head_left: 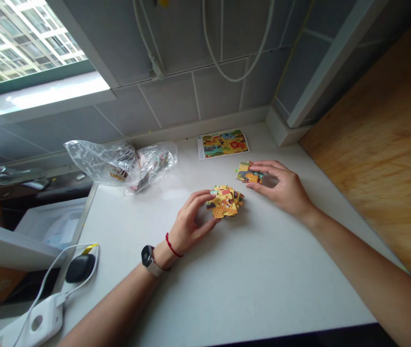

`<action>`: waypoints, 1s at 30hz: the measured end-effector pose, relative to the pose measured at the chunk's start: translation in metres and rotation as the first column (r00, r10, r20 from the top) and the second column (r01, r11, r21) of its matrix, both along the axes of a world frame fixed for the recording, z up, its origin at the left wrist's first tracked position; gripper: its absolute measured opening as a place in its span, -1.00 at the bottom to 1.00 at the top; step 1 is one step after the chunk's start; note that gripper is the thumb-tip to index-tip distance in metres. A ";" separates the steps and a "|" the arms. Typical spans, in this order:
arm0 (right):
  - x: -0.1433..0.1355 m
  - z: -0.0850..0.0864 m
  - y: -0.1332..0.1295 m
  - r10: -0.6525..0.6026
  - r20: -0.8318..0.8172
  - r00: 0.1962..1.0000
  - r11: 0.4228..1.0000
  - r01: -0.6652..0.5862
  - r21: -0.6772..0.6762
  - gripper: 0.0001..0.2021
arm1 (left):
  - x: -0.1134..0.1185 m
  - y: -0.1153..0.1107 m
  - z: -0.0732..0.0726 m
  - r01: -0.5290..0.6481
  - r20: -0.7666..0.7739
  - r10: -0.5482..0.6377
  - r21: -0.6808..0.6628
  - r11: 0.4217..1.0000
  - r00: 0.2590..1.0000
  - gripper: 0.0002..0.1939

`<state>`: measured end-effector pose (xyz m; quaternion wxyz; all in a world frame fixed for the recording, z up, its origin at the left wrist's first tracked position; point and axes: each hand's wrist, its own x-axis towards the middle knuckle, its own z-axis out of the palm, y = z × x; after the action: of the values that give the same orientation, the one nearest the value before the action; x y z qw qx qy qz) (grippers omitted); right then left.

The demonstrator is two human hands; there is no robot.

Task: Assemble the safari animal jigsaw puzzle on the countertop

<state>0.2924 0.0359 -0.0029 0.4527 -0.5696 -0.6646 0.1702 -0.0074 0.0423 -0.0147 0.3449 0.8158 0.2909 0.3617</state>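
Note:
A pile of yellow and orange puzzle pieces (226,202) lies on the white countertop (263,270). My left hand (190,222), with a red string and a watch on its wrist, is curved round the left side of this pile, fingers and thumb gripping its edges. To the right and slightly farther back, my right hand (285,188) pinches a smaller group of puzzle pieces (246,172) between fingers and thumb. A small gap separates the two groups. Behind them lies a colourful picture card (223,143) with animals on it.
Crumpled clear plastic bags (129,164) with things inside lie at the back left. A white power strip (42,318), a cable and a black rounded device (80,268) are at the lower left. Tiled wall (169,99) stands behind; a wooden surface (378,144) is at the right.

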 end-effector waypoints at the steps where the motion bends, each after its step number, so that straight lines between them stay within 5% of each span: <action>1: 0.002 -0.004 0.001 0.004 0.043 0.999 1.000 -0.003 -0.011 -0.63 | 0.000 0.000 0.000 0.002 -0.004 -0.002 -0.003 1.000 1.000 -0.51; 5: 0.001 -0.017 0.002 0.026 0.200 0.979 0.998 -0.015 -0.058 -0.60 | 0.000 0.000 -0.003 0.040 -0.008 -0.040 -0.017 0.999 0.999 -0.36; 9: -0.005 -0.008 -0.004 0.034 0.222 0.974 0.999 -0.031 -0.016 -0.57 | -0.001 0.000 -0.007 0.023 0.014 -0.022 -0.037 0.999 1.000 -0.39; 12: -0.013 0.006 -0.012 0.161 0.197 0.967 0.986 -0.168 0.017 -0.59 | -0.002 0.000 -0.008 0.015 0.021 -0.014 -0.029 0.999 1.000 -0.43; 18: -0.036 0.014 -0.027 0.437 0.233 0.869 0.894 -0.448 -0.003 -0.15 | -0.003 -0.001 -0.005 -0.003 0.005 0.003 0.011 1.000 1.000 -0.40; 24: -0.041 0.007 -0.030 0.444 0.243 0.863 0.886 -0.463 0.028 -0.38 | -0.003 -0.001 -0.004 0.036 -0.001 -0.036 0.058 0.998 0.999 -0.40; 30: -0.038 0.004 -0.033 0.458 0.262 0.849 0.884 -0.465 -0.039 -0.25 | -0.004 -0.001 -0.004 0.039 0.004 -0.040 0.045 0.998 0.999 -0.37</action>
<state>0.2543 0.0029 0.0015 0.3133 -0.4050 -0.8382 0.1878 -0.0109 0.0415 -0.0187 0.3343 0.8280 0.2656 0.3635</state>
